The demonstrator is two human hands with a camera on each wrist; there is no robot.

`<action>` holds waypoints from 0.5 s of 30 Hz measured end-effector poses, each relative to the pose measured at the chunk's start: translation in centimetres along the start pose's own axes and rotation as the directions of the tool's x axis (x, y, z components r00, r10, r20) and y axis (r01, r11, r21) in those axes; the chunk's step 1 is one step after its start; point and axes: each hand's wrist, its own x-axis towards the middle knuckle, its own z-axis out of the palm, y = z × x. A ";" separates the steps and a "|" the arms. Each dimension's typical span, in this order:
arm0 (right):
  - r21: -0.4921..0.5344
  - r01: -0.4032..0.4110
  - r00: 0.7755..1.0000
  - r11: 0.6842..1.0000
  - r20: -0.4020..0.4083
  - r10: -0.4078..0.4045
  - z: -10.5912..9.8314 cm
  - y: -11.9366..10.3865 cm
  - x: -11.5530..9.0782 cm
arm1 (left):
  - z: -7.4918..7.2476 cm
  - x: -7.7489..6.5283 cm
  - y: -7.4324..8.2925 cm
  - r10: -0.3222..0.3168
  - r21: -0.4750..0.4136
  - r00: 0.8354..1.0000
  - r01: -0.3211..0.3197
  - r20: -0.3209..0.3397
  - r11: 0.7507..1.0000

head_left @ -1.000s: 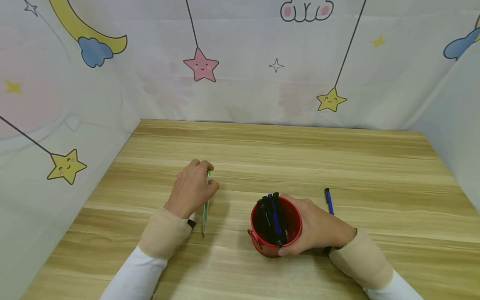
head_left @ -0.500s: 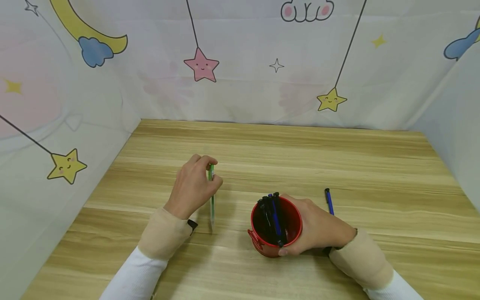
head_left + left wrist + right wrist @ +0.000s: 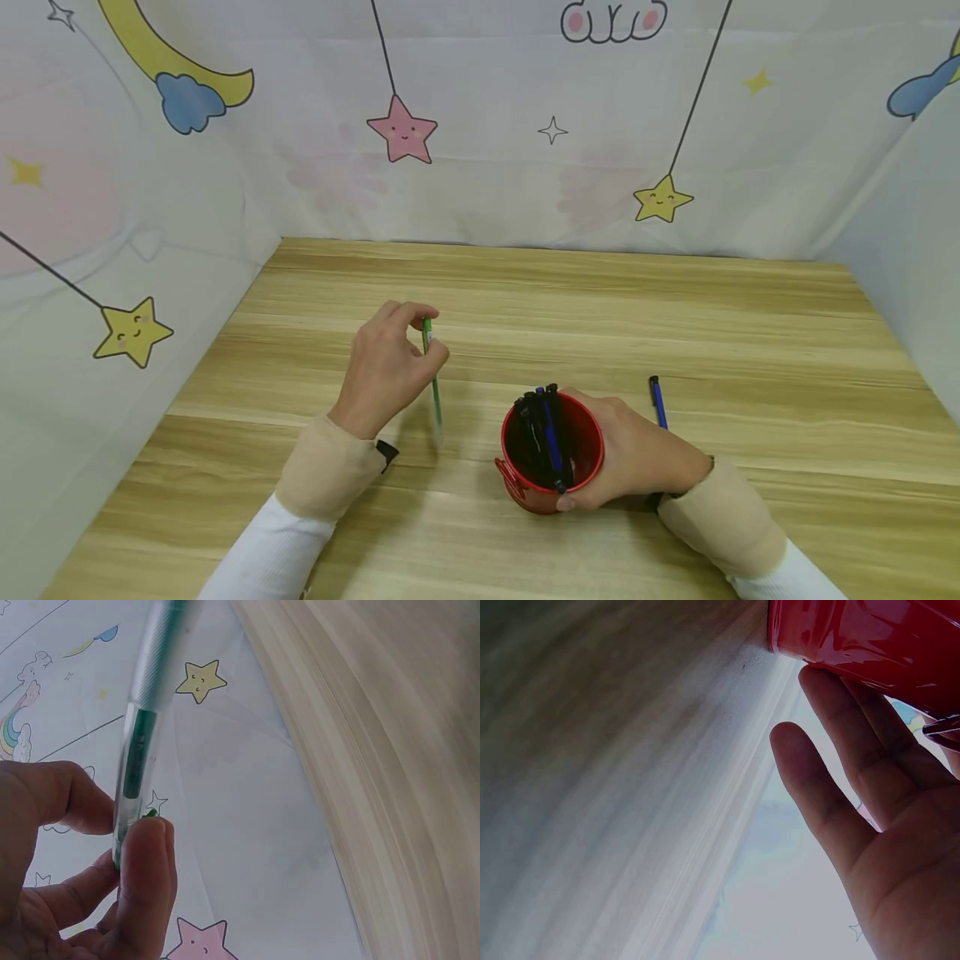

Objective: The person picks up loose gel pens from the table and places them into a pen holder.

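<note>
My left hand [image 3: 384, 365] pinches a green, see-through pen [image 3: 437, 392] near its upper end, between thumb and fingers. The pen hangs tilted over the table, left of the cup; in the left wrist view its clear barrel [image 3: 138, 750] shows a green inside. On the right, my right hand [image 3: 637, 450] grips a red cup [image 3: 534, 501] from its right side, thumb at the front and fingers behind. Several black and blue pens [image 3: 546, 433] stand leaning inside that cup. The right wrist view shows fingertips [image 3: 825, 686] against the cup's glossy wall, with one finger apart from it.
A blue pen with a black end [image 3: 657, 400] lies on the wooden table [image 3: 765, 350] beyond my right hand, which partly hides it. White cloth walls [image 3: 480, 192] printed with stars and a moon enclose the table at the back and sides.
My left hand has lifted the green pen and shifted it slightly right and away from me, its lower end swinging to the right. My right hand and the cup have stayed put.
</note>
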 end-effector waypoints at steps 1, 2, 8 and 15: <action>0.001 0.000 1.000 1.000 0.000 0.000 0.0 0.0 0.0 | 0.0 0.0 0.0 0.003 -0.007 1.000 -0.003 -0.005 1.000; 0.002 -0.001 1.000 1.000 0.000 0.001 0.0 0.0 0.0 | 0.0 0.0 0.1 0.004 -0.012 1.000 -0.005 -0.009 1.000; 0.005 -0.011 1.000 1.000 0.002 0.011 0.0 0.0 0.0 | 0.1 0.1 0.1 0.014 -0.035 0.999 -0.015 -0.033 0.999; -0.007 -0.018 1.000 1.000 0.001 0.018 0.0 0.0 -0.1 | 0.1 0.1 0.4 0.030 -0.113 0.997 -0.038 -0.068 0.993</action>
